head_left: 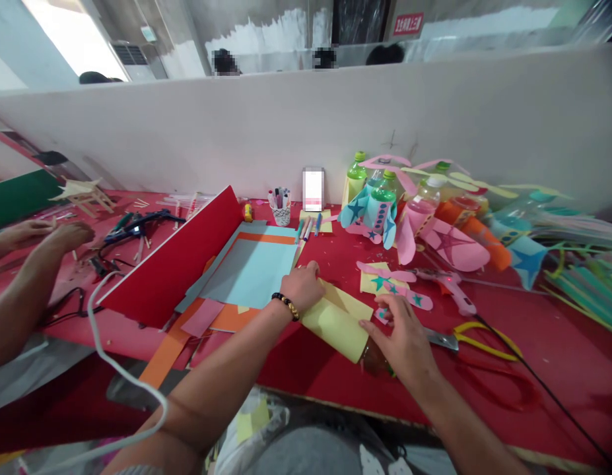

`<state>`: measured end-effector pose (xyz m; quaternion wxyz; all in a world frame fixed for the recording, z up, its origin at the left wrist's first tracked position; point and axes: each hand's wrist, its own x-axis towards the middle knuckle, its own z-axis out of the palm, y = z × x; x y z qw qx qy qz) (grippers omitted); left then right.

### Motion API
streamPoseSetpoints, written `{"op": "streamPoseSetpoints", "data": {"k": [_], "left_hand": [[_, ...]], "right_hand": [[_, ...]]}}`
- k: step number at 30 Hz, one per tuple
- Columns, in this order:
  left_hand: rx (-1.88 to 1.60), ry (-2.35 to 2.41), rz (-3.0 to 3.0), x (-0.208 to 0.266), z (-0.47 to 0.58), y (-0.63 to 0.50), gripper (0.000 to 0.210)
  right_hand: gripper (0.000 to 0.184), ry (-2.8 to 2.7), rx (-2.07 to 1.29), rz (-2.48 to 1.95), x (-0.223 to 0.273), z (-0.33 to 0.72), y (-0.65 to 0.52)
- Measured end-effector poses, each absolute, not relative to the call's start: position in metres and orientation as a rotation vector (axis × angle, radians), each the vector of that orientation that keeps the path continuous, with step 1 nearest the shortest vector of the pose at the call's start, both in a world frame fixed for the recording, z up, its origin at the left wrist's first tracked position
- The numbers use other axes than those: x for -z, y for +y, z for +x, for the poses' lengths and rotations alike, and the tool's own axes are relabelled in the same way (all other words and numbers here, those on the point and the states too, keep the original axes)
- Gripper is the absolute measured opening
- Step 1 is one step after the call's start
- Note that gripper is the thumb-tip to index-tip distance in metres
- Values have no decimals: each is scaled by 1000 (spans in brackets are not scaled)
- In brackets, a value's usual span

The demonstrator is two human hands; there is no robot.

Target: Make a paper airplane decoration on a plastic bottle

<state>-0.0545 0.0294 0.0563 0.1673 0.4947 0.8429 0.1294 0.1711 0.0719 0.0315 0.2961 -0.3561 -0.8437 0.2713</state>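
A sheet of yellow paper (334,328) is wrapped part way around a plastic bottle (376,358) lying on its side near the table's front edge. One flap of the paper still stands away from the bottle. My left hand (302,287), with a beaded bracelet at the wrist, is closed over the left end of the wrapped bottle. Beside the other end, my right hand (403,328) pinches the paper's edge between thumb and fingers. Pink paper strips with green stars (407,297) lie just beyond it, and yellow-handled scissors (476,338) lie to its right.
A glue gun (451,290) trails a black cord. Several decorated bottles (385,204) stand at the back right. Blue paper sheets (253,267), a pen cup (280,210) and a phone (313,189) lie ahead. A red divider (181,264) separates a co-worker's arms (33,270).
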Motion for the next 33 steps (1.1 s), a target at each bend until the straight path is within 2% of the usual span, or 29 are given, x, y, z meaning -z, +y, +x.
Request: {"op": "streamPoseSetpoints", "data": {"k": [2,4,7,11,19,25,30,33], "left_hand": [[-307,2414,1415,-60,-53,35,37],[-258,2423,1420,-62,-52,40,40],[-206,2436,1426,-61,-52,44,40],[-185,2456,1472,-58,-52,50,39],[-437,2523,1798,-74,-35,33,20],[-735,2341,1970,-56,-8,-21,38],[-662,2359,1887,-39,8,-32,65],[-623,2331,1899,-35,5,-27,70]], "right_hand": [[10,-2367,-570,-769,-36,168,70],[22,-2478,-537,-654,-39,166,66],[23,-2568,-533,-588,-41,170,59],[48,-2627,-564,-589,-38,180,50],[38,-2561,-804,-716,-44,175,53],[40,-2520,-948,-821,-42,174,62],[28,-2443,-1106,-918,-41,170,54],[24,-2405,-1125,-990,-41,166,40]]}}
